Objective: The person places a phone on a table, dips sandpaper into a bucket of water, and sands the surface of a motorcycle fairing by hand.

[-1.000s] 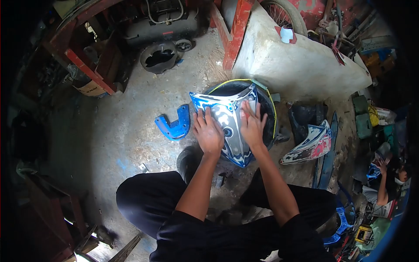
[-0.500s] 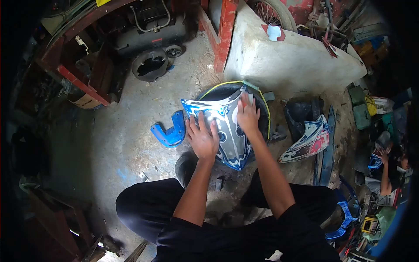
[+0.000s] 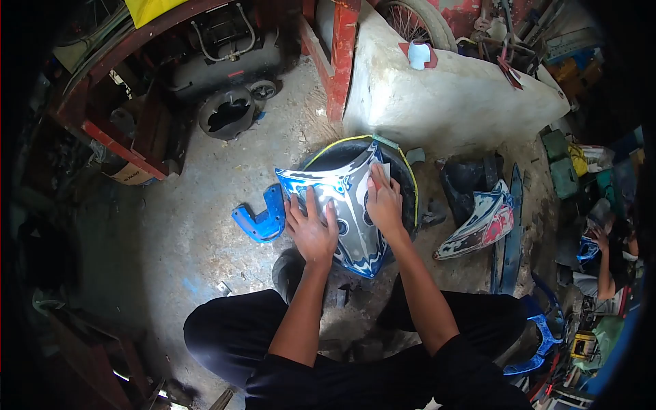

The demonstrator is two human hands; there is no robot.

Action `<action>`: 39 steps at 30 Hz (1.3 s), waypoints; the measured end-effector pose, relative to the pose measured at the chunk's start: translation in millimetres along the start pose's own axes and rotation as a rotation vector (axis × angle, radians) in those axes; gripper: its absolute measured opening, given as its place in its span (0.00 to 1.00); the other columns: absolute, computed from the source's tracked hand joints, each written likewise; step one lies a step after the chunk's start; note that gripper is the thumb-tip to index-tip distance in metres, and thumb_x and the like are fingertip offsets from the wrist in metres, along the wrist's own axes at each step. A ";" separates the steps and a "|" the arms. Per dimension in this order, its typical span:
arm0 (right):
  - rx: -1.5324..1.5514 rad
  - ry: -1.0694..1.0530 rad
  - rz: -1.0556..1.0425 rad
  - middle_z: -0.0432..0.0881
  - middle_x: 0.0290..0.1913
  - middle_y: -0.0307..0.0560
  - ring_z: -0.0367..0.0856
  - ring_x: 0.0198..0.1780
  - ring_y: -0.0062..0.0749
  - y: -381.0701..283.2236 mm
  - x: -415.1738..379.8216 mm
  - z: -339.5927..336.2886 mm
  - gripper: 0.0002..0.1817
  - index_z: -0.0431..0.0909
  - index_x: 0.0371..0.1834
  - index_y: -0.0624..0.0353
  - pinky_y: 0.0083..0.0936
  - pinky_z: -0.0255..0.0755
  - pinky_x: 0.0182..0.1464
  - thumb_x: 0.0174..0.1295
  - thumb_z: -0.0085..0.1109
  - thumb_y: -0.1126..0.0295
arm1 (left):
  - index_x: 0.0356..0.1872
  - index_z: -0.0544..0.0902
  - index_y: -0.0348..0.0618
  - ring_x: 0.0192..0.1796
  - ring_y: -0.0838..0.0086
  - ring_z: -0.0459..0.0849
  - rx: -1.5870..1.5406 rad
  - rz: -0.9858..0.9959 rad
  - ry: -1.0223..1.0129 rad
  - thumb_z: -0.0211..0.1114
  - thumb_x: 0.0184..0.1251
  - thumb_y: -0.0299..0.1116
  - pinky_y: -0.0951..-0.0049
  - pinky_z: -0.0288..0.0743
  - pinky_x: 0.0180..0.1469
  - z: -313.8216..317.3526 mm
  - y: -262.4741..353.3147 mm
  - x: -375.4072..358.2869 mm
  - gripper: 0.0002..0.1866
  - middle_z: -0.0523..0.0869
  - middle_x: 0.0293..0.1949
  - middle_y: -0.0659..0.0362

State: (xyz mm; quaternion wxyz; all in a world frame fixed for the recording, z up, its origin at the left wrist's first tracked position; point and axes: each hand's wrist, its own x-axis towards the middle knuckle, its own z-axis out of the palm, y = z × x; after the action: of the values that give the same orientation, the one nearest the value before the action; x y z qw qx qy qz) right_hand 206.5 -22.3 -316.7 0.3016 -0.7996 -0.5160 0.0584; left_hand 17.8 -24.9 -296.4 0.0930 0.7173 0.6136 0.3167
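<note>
A motorcycle fairing panel [image 3: 355,239], patchy with blue, white and grey, rests across a round black tub [image 3: 328,156] with a yellow-edged rim [image 3: 415,184]. My left hand [image 3: 314,229] lies on the panel's left side, its fingers spread and nothing in them. Near the upper right edge, my right hand [image 3: 385,208] presses a small pale piece of sandpaper [image 3: 385,171] against the surface; the fingers hide part of it. Just left of the panel, a blue U-shaped plastic part [image 3: 268,220] lies on the floor.
A white, red and blue panel [image 3: 478,222] and long dark strips [image 3: 510,239] lie at right. Behind the tub stands a low white wall [image 3: 451,102] beside a red post [image 3: 342,68]. Far right, another person's arm [image 3: 605,266] shows. A blue frame piece [image 3: 544,342] sits lower right.
My right hand has slid a little way down the panel's right side with the sandpaper. My left hand stays in about the same place on the panel. The view has shifted slightly.
</note>
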 end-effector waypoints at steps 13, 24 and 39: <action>0.084 0.076 -0.136 0.73 0.76 0.52 0.76 0.66 0.62 16.7 -3.0 0.0 0.25 0.72 0.74 0.56 0.45 0.70 0.70 0.80 0.42 0.58 | 0.76 0.73 0.51 0.77 0.38 0.63 0.006 0.006 -0.019 0.58 0.78 0.53 0.37 0.61 0.73 0.7 -0.6 -1.5 0.31 0.70 0.72 0.38; 0.319 -0.020 -0.033 0.70 0.77 0.57 0.68 0.77 0.51 13.9 4.2 -15.5 0.25 0.71 0.75 0.61 0.36 0.64 0.76 0.82 0.41 0.60 | 0.73 0.73 0.41 0.74 0.39 0.67 -0.110 0.002 0.048 0.55 0.80 0.45 0.41 0.61 0.74 3.2 -4.2 0.9 0.27 0.72 0.69 0.37; 0.587 0.002 0.181 0.77 0.72 0.60 0.72 0.76 0.50 27.2 -41.1 -26.8 0.25 0.71 0.76 0.57 0.33 0.65 0.74 0.83 0.43 0.58 | 0.79 0.54 0.33 0.30 0.73 0.83 -0.859 -0.754 -0.188 0.53 0.84 0.35 0.73 0.77 0.21 -21.1 1.8 -96.2 0.31 0.84 0.42 0.45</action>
State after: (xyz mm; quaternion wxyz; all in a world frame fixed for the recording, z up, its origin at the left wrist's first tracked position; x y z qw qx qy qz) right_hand 219.9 -76.6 -318.7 0.5138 -0.7211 -0.4034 0.2308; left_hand 2.8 -121.0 -311.7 0.5362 0.3721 0.6322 0.4175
